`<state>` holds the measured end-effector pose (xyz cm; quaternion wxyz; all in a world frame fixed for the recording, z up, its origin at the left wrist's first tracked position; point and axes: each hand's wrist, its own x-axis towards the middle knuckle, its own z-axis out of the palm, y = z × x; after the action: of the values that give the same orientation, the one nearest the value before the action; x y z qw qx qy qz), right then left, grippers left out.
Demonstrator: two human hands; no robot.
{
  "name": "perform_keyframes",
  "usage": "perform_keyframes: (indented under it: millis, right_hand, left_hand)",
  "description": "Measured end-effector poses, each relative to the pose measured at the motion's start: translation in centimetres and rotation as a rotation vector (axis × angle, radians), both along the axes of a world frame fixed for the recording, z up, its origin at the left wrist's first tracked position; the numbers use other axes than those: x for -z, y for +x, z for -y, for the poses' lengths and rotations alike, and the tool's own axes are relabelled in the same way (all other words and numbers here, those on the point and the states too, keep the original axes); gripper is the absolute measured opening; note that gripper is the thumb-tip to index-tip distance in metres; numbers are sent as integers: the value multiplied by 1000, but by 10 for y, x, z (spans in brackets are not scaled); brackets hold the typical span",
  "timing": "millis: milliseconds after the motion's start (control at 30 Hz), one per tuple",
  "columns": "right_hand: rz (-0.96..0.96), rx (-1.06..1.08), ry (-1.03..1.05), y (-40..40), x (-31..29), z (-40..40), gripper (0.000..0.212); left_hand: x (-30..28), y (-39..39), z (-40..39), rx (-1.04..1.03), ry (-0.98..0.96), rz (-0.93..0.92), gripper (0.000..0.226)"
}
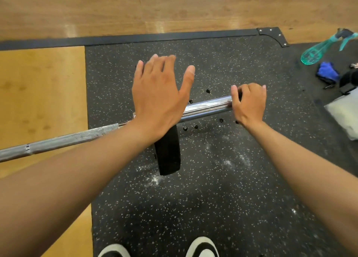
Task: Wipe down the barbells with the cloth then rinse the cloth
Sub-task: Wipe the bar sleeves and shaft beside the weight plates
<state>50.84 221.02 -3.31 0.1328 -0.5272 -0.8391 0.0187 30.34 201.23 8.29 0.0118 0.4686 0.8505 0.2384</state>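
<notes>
Shoes (202, 247): the person is standing on the speckled rubber mat (213, 198), toes pointing at the bar, placed to lean over the sleeve end.

Black plate (168, 152): it is standing on edge on the mat under the left wrist; judging by its position, it is keeping the bar off the floor so the sleeve can be reached all round.

Barbell (205, 106): it is lying across the view, knurled shaft running off to the left over the yellow wooden platform (38, 94), chrome sleeve pointing right.

Left hand (160, 99): it is hovering flat over the collar, fingers straight and spread, holding nothing; whether the palm is touching metal I cannot tell.

Right hand (249, 102): it is curling its fingers over the tip of the sleeve, gripping it, probably to steady or turn the bar.

Cloth (327, 71): the blue cloth is lying crumpled on the mat, well apart to the right, in neither hand, so wiping is not under way here.

Spray bottle (321, 47): the green bottle is lying on its side just beyond the cloth, parked within reach.

Wooden floor (174, 8): it is stretching away past the mat's black edging.
</notes>
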Motion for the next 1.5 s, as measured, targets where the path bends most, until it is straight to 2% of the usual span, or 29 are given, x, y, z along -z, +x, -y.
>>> perform_keyframes:
  millis: [67,100,133,200,300,367,400,500,533,600,667,700,733,800,833,900,967,1033,1100,1133,1167,1200,1267,1333,1400,1500]
  right_hand:
    - [189,43,-193,-14,-27,-28,90]
    - [265,80,-309,-19,-37,-38,93]
    - [328,79,-339,-21,-40,-44,94]
    - [305,3,-226,-19,-30,-36,87]
    - [63,-59,51,1,5,15,64]
    - [41,-118,74,3,6,20,54]
    - [64,-155,28,-1,0,7,58]
    - [316,-151,-294,-23,-31,-43,75]
    - [360,-122,-325,-25,-34,-54,79]
    - [264,-95,-216,-16,-23,-44,76]
    - [97,-119,-23,6,0,-4,52]
    - [73,-133,67,21,14,13,36]
    - [83,-144,95,32,21,20,34]
    - [62,-160,60,36,15,1,44]
    - [44,-116,-25,29,3,-14,55]
    - [189,-59,-232,8,-30,-44,75]
    - [331,-57,-317,2,-37,-65,80]
    - [235,-96,-181,14,-21,-42,71]
    - [104,-111,49,34,6,-3,48]
    - [78,-124,108,37,11,4,44]
    - [76,-159,86,34,8,-2,49]
    - [87,-159,-4,26,-3,-13,60]
    - [292,-90,-274,3,-30,-39,88]
    - [486,-74,-403,-12,-41,-59,92]
    - [421,-86,-308,-7,-34,-55,83]
    - [115,-205,15,22,-2,0,59]
  left_hand:
    - [0,1,0,5,9,18,69]
    - [0,0,1,4,13,31,68]
    - [0,-2,2,0,20,40,68]
    - [0,-8,2,-3,35,59,67]
    - [-1,-9,0,-11,30,61,67]
    - [-1,-5,-2,-20,26,48,69]
    - [-1,-3,-2,-15,25,46,69]
    - [-1,-1,-3,4,29,41,69]
    - [-1,-2,-2,8,31,43,69]
    - [0,-4,1,15,37,54,69]
    - [1,-7,4,11,49,69,68]
    - [1,-8,4,13,54,69,69]
    - [1,-8,5,12,55,65,69]
    - [1,-5,2,13,49,47,70]
    - [1,-3,1,17,46,42,71]
    - [1,-1,-2,17,48,44,72]
    - [2,-1,-2,21,53,48,73]
    - [2,-3,1,20,59,48,73]
    - [2,-3,6,15,56,44,73]
    - [2,-2,7,13,56,33,74]
    - [2,-1,6,10,57,22,74]
    - [2,0,5,13,56,14,74]
    - [2,6,3,24,45,11,73]
    - [2,9,3,24,49,15,73]
    - [3,10,6,26,58,20,72]
    - [3,6,11,23,76,3,71]
